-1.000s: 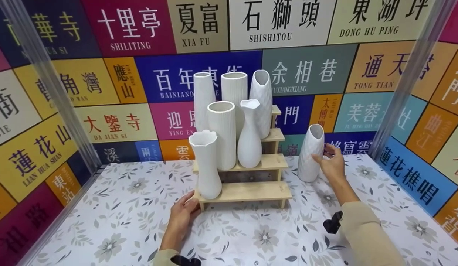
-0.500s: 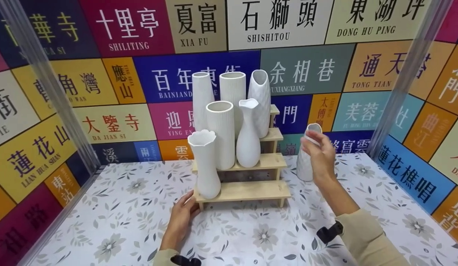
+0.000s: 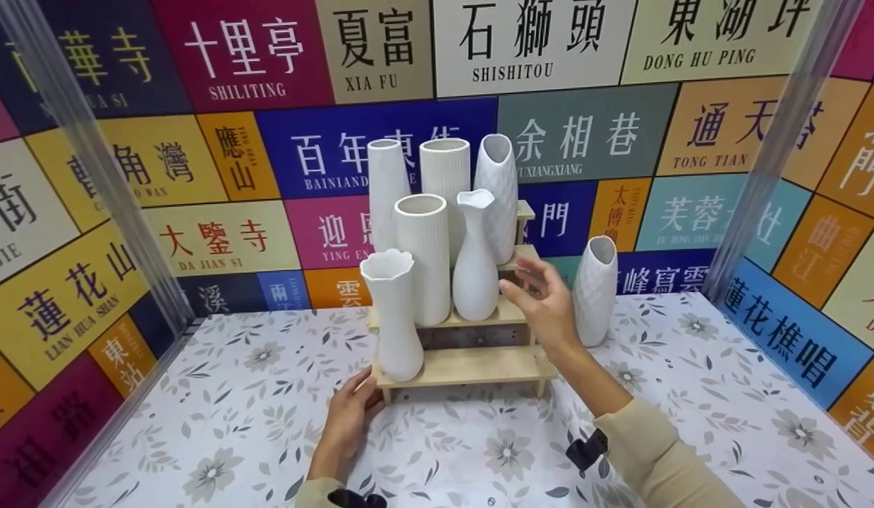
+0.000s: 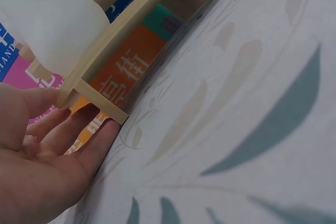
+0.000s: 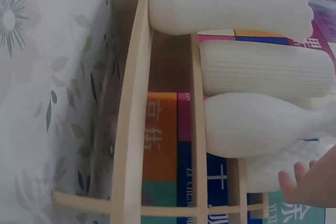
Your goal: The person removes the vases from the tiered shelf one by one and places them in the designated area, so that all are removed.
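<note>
A stepped wooden stand (image 3: pixel 486 363) bears several white vases. My left hand (image 3: pixel 348 416) rests at its lower left end; in the left wrist view, extended fingers touch the shelf end and front leg (image 4: pixel 102 102). On the middle step, a narrow-necked bulb vase (image 3: pixel 476 289) stands beside a ribbed cylinder vase (image 3: pixel 427 261). My right hand (image 3: pixel 553 310) holds nothing; its fingers are spread, thumb tip close to the bulb vase's right side. A scalloped-rim vase (image 3: pixel 400 331) occupies the left of the bottom step. To the stand's right, a slant-mouthed textured vase (image 3: pixel 596 296) stands upright on the table.
Along the top step are a tapered vase (image 3: pixel 387 183), a wide ribbed vase (image 3: pixel 447 169) and another slant-mouthed textured vase (image 3: pixel 500 197). A floral cloth (image 3: pixel 218 395) covers the table. Behind it rises a wall of colourful sign panels (image 3: pixel 380 42), with transparent posts at both corners.
My right hand has left the slant-mouthed vase on the table and moved left to the bulb vase. That textured vase stays standing where it was. My left hand keeps its place at the stand.
</note>
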A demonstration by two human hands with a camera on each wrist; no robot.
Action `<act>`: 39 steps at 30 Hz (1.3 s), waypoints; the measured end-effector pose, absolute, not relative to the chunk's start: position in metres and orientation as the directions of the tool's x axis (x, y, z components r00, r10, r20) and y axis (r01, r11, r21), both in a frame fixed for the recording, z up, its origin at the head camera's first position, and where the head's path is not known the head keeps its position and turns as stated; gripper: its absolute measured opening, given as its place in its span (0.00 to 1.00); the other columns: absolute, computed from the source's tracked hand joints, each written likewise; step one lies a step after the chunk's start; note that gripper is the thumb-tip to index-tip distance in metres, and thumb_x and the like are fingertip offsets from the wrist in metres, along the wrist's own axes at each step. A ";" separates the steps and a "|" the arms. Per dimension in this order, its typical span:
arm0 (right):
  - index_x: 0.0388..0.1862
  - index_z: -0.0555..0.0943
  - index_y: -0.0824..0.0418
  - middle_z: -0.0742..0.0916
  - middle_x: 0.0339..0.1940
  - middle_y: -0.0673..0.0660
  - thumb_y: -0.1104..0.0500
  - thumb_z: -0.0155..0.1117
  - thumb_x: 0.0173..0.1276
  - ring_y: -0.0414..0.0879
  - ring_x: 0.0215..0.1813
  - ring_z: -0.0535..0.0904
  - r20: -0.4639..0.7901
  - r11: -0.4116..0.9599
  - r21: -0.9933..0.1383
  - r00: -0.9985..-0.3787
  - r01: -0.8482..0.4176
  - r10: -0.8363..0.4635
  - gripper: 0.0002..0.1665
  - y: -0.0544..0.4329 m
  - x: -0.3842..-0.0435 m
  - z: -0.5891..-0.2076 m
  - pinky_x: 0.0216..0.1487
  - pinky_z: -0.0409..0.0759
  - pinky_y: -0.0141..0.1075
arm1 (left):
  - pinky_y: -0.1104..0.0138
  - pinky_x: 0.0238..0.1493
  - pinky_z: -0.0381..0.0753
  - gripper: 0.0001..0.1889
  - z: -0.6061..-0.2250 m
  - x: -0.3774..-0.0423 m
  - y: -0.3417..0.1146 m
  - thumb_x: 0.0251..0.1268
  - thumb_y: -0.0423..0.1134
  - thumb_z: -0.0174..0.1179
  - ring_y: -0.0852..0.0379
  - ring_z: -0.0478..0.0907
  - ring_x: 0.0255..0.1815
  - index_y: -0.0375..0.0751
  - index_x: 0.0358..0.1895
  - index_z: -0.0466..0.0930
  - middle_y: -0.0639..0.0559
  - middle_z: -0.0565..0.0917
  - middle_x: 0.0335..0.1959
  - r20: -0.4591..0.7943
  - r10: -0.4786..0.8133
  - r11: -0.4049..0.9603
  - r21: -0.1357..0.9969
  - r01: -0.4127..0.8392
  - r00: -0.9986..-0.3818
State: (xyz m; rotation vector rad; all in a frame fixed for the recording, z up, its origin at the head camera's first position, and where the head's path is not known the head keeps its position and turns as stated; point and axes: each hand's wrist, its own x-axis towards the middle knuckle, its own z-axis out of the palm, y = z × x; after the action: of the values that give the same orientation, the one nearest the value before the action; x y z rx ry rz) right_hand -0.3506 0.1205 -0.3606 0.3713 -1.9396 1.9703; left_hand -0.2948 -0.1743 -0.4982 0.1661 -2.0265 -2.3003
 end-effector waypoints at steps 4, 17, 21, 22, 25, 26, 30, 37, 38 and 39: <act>0.68 0.71 0.67 0.77 0.68 0.64 0.65 0.71 0.64 0.56 0.70 0.73 0.444 -0.016 -0.896 -0.895 -0.444 0.036 0.34 0.103 -0.348 -0.368 0.72 0.74 0.48 | 0.55 0.70 0.77 0.27 -0.499 -0.295 -0.175 0.82 0.41 0.45 0.36 0.71 0.71 0.32 0.76 0.59 0.28 0.67 0.73 -0.043 -0.121 -0.129 0.991 -0.027 -0.992; 0.69 0.72 0.64 0.77 0.69 0.64 0.61 0.73 0.62 0.61 0.71 0.73 0.421 -0.036 -0.907 -0.897 -0.420 -0.137 0.36 0.049 -0.337 -0.393 0.71 0.74 0.56 | 0.58 0.67 0.81 0.27 -0.502 -0.296 -0.178 0.81 0.40 0.47 0.41 0.76 0.66 0.31 0.75 0.60 0.27 0.71 0.69 -0.040 -0.129 -0.153 0.988 -0.020 -0.991; 0.69 0.72 0.60 0.78 0.69 0.61 0.59 0.75 0.62 0.58 0.69 0.74 0.411 -0.002 -0.909 -0.896 -0.417 -0.170 0.37 0.036 -0.337 -0.404 0.68 0.77 0.51 | 0.58 0.66 0.82 0.27 -0.502 -0.294 -0.178 0.81 0.40 0.47 0.42 0.78 0.65 0.31 0.76 0.60 0.27 0.73 0.68 -0.043 -0.132 -0.142 0.990 -0.024 -0.990; 0.69 0.72 0.60 0.78 0.69 0.60 0.58 0.75 0.62 0.57 0.69 0.74 0.412 0.007 -0.908 -0.894 -0.420 -0.176 0.37 0.033 -0.338 -0.406 0.68 0.77 0.51 | 0.57 0.66 0.81 0.27 -0.501 -0.294 -0.178 0.81 0.40 0.47 0.42 0.77 0.65 0.31 0.76 0.60 0.27 0.73 0.68 -0.045 -0.133 -0.142 0.989 -0.025 -0.990; 0.70 0.72 0.58 0.78 0.70 0.59 0.57 0.75 0.62 0.56 0.69 0.74 0.419 0.021 -0.903 -0.888 -0.430 -0.188 0.38 0.025 -0.340 -0.413 0.68 0.76 0.53 | 0.57 0.67 0.81 0.27 -0.501 -0.294 -0.177 0.81 0.41 0.47 0.41 0.77 0.66 0.31 0.76 0.59 0.27 0.72 0.68 -0.048 -0.132 -0.150 0.988 -0.028 -0.990; 0.70 0.72 0.58 0.78 0.70 0.59 0.57 0.76 0.62 0.56 0.69 0.74 0.421 0.026 -0.901 -0.888 -0.432 -0.186 0.38 0.023 -0.340 -0.415 0.69 0.75 0.54 | 0.57 0.67 0.81 0.27 -0.501 -0.294 -0.177 0.81 0.41 0.47 0.41 0.77 0.66 0.31 0.76 0.59 0.27 0.72 0.69 -0.051 -0.132 -0.153 0.988 -0.030 -0.990; 0.69 0.73 0.58 0.79 0.67 0.61 0.57 0.76 0.61 0.57 0.67 0.75 0.430 0.028 -0.898 -0.889 -0.439 -0.157 0.37 0.016 -0.341 -0.419 0.68 0.75 0.57 | 0.57 0.67 0.81 0.28 -0.501 -0.294 -0.177 0.81 0.41 0.47 0.39 0.76 0.67 0.30 0.76 0.58 0.26 0.71 0.69 -0.037 -0.122 -0.163 0.987 -0.017 -0.992; 0.68 0.73 0.59 0.80 0.64 0.61 0.56 0.78 0.59 0.56 0.65 0.77 0.416 0.016 -0.906 -0.898 -0.422 -0.144 0.39 0.003 -0.337 -0.417 0.68 0.77 0.54 | 0.57 0.67 0.81 0.28 -0.503 -0.295 -0.178 0.81 0.41 0.47 0.38 0.76 0.66 0.29 0.76 0.58 0.25 0.72 0.68 -0.023 -0.122 -0.145 0.989 -0.005 -0.992; 0.68 0.72 0.59 0.80 0.64 0.61 0.56 0.78 0.59 0.56 0.64 0.77 0.411 0.017 -0.908 -0.900 -0.418 -0.147 0.40 0.001 -0.336 -0.417 0.68 0.78 0.54 | 0.57 0.67 0.81 0.28 -0.503 -0.295 -0.178 0.81 0.41 0.47 0.38 0.76 0.66 0.30 0.76 0.58 0.25 0.72 0.68 -0.024 -0.122 -0.143 0.990 -0.007 -0.992; 0.69 0.72 0.59 0.80 0.64 0.61 0.56 0.78 0.58 0.56 0.64 0.77 0.407 0.022 -0.910 -0.902 -0.414 -0.147 0.40 -0.001 -0.336 -0.417 0.67 0.78 0.54 | 0.57 0.67 0.81 0.28 -0.503 -0.294 -0.178 0.81 0.41 0.47 0.38 0.76 0.66 0.30 0.76 0.58 0.25 0.71 0.68 -0.023 -0.121 -0.137 0.990 -0.007 -0.992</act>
State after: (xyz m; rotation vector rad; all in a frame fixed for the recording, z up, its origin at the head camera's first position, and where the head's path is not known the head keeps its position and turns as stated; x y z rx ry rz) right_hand -0.3356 -0.0012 -0.4166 0.5857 -2.0933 1.9827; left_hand -0.2945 -0.1778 -0.5034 0.1494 -2.0111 -2.3086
